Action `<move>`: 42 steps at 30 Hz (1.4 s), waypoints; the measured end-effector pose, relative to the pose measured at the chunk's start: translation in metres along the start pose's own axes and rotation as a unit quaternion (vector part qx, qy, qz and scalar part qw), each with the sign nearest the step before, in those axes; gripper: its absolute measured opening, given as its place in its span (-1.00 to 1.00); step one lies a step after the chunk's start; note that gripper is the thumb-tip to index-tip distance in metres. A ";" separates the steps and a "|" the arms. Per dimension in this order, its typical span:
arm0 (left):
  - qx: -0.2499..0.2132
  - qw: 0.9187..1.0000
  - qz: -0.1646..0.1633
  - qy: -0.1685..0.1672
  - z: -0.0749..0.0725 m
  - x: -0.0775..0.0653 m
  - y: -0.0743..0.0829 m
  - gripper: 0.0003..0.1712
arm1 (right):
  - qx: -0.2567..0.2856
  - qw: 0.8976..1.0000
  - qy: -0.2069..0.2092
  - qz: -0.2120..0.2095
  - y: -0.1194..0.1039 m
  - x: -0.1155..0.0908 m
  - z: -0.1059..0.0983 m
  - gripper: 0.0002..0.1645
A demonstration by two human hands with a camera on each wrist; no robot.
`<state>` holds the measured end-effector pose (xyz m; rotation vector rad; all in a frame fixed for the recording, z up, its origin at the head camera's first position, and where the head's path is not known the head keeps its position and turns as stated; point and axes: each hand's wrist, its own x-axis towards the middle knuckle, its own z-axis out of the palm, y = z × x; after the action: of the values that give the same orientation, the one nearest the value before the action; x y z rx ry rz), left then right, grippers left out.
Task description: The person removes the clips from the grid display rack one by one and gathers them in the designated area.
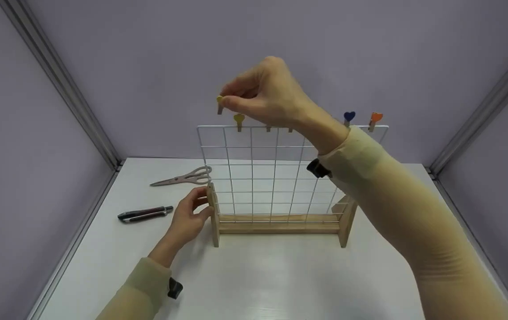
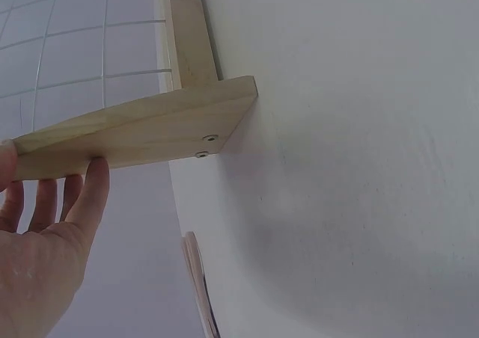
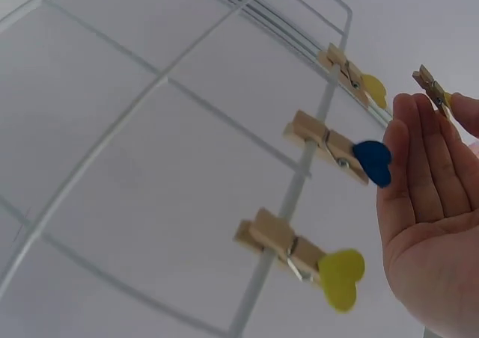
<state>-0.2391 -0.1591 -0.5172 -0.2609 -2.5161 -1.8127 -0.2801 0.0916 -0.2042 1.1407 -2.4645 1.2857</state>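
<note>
My right hand (image 1: 276, 95) pinches a small wooden clothespin with a yellow heart (image 1: 220, 106) between thumb and fingertips, above the upper left part of a white wire grid (image 1: 252, 178). Along the grid's top wire sit clothespins with heart tops: a yellow one (image 1: 239, 121) at left, then a blue one (image 1: 349, 116) and an orange one (image 1: 375, 117) at right. Behind my right hand, others are partly hidden; the right wrist view shows a blue one (image 3: 373, 162) between two yellow ones. My left hand (image 1: 189, 222) holds the left upright of the wooden stand (image 1: 280, 229), thumb and fingers on opposite sides.
Scissors (image 1: 183, 179) with pinkish handles lie on the white table (image 1: 263, 275), left of the grid. Nearer me lies a dark pen-like tool (image 1: 145, 214) with a silver stripe. Pale walls with metal rails (image 1: 61, 80) enclose the table at the back and sides.
</note>
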 end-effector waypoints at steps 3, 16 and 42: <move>-0.001 1.000 -0.004 -0.001 -0.001 0.001 0.000 -0.44 | 0.004 1.000 0.003 -0.011 0.000 -0.009 -0.012 -0.86; 0.001 1.000 -0.006 -0.005 -0.005 0.001 -0.002 -0.42 | 0.026 0.999 0.002 -0.027 0.011 -0.076 -0.059 -0.87; -0.005 1.000 0.005 0.000 -0.009 0.001 -0.004 -0.40 | -0.015 0.975 0.042 0.220 0.166 -0.295 -0.083 -0.81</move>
<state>-0.2412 -0.1688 -0.5184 -0.2726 -2.5018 -1.8231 -0.2031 0.3771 -0.3885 0.5315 -2.7548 1.3557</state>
